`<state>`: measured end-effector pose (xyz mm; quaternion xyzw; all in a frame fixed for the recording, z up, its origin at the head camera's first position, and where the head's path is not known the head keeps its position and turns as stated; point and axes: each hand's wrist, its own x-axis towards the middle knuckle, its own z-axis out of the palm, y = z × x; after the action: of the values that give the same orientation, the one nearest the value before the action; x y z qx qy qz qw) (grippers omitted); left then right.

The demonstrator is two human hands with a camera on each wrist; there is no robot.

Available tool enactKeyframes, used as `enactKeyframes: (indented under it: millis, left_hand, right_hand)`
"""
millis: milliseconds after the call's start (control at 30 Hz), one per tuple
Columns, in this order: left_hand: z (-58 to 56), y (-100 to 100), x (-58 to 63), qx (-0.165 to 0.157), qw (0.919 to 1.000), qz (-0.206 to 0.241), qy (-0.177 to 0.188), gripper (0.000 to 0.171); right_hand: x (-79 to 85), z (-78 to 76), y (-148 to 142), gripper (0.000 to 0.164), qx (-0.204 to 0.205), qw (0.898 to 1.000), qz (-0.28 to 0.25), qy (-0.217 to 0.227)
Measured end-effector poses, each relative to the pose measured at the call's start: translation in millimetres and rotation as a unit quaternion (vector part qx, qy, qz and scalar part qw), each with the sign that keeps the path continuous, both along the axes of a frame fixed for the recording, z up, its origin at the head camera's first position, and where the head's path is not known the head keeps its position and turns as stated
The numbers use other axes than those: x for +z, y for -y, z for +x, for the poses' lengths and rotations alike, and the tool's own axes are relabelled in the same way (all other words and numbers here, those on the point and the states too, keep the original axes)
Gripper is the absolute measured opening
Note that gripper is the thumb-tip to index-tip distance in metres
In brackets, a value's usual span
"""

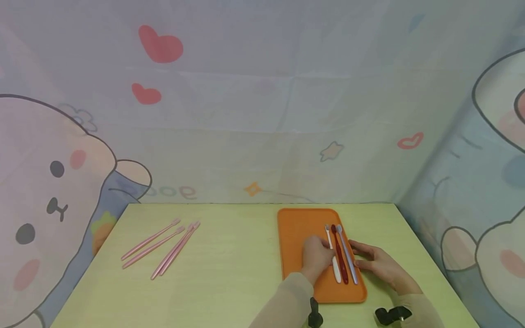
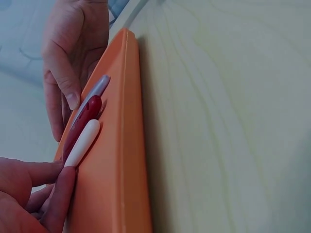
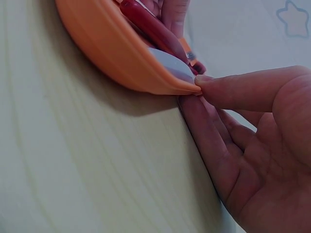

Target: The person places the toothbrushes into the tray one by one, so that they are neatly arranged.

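- Head: looks forward and down over the tabletop [image 1: 229, 255], from farthest back.
- Left wrist: close, tilted, looking along the orange tray [image 2: 131, 145].
- Right wrist: close, tilted, beside the tray; both wrist views share the red toothbrush [image 2: 81, 124].

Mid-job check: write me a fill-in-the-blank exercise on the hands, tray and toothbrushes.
1. The left hand pinches the toothbrush coloured ____.
2. The right hand grips the rim of a tray coloured ____.
3. Of three toothbrushes on the tray, the middle one is dark ____.
4. The pink toothbrushes on the table number ____.

Missing words: white; orange; red; four.
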<state>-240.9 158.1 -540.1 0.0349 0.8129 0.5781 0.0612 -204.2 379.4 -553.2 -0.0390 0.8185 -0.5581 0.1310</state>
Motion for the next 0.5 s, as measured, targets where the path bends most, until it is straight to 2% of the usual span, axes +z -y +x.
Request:
enactKeyframes:
  millis: [167, 333, 500]
  left_hand:
    - [-0.4, -1.1, -0.5, -0.007, 0.9999, 0.008, -0.001, 0.011]
    - [-1.8, -1.1, -2.1, -0.009, 0.9999, 0.013, 0.005, 0.011]
    - [-1.7, 2.3, 1.2, -0.01, 0.9998, 0.014, 0.006, 0.009]
  right_hand:
    - [1.6, 1.4, 0.1, 0.071, -0.009, 1.0, 0.016, -0.002]
    - [2.5, 2.9, 0.6, 0.072, -0.006, 1.0, 0.006, -0.005]
    - [2.1, 1.3, 1.3, 0.072, -0.006, 1.0, 0.006, -0.005]
